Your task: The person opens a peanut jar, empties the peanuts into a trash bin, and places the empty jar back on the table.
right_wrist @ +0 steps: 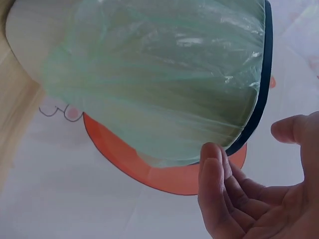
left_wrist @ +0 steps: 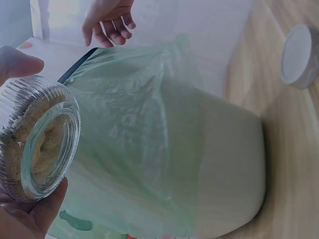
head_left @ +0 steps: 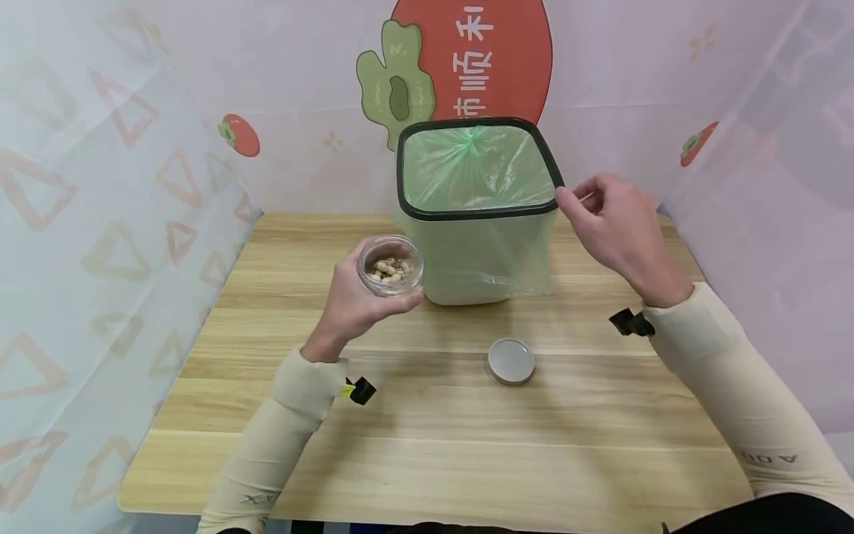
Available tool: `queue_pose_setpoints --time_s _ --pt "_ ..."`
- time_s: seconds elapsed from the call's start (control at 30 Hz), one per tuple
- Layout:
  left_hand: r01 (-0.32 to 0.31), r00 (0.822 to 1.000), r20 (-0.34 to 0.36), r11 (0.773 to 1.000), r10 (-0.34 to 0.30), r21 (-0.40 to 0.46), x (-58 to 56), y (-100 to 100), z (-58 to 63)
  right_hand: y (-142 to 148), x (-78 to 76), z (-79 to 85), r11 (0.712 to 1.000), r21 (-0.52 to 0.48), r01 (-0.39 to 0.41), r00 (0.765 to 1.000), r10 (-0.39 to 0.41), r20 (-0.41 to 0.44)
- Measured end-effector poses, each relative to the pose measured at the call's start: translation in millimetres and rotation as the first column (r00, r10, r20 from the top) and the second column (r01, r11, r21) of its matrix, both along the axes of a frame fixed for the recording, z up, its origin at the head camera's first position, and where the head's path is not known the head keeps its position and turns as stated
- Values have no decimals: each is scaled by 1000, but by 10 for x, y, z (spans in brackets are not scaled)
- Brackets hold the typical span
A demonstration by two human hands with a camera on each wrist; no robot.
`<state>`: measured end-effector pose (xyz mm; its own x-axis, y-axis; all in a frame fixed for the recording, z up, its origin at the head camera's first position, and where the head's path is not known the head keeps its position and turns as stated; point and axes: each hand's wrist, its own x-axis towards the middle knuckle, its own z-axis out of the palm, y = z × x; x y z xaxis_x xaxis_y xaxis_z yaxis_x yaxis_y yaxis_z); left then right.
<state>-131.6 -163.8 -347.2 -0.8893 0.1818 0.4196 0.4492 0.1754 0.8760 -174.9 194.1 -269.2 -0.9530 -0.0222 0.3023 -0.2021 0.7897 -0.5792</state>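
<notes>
**One jar (head_left: 415, 273) gripped beside a lined bin (head_left: 463, 292)**

Your left hand (head_left: 353, 300) grips the jar around its side, thumb nearer you, with the glass held up just left of the bin's front. The jar's uncovered mouth faces up towards you, and peanuts (head_left: 390, 269) sit in the bottom.

Your right hand (head_left: 620, 226) is at the near right corner of the bin's black rim (head_left: 480, 215). Its fingers are loosely bent and its thumb stands apart from them, so it grips nothing; you cannot tell for sure whether the fingertips touch the rim.

Between your hands, the pale bin stands upright on the wooden table (head_left: 467, 460). A thin green bag (head_left: 490, 167) lines it, gathered at the far side inside and hanging down over the outer wall.

Nearer you, in front of the bin and apart from it, a grey lid (head_left: 511, 360) lies flat on the table. Pale sleeves (head_left: 754, 393) cover your forearms. Behind the bin hangs a pale sheet (head_left: 307, 59) printed with a cactus and a large red shape.
</notes>
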Motion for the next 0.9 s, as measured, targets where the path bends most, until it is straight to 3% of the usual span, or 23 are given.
queue_pose_setpoints --time_s 0.4,0.9 --pt "-90 996 -20 996 91 27 -125 -130 312 -88 -447 389 994 112 4 994 -15 105" --pt "-159 987 -16 983 161 93 -343 -255 645 -161 -747 353 984 178 2 978 -40 207"
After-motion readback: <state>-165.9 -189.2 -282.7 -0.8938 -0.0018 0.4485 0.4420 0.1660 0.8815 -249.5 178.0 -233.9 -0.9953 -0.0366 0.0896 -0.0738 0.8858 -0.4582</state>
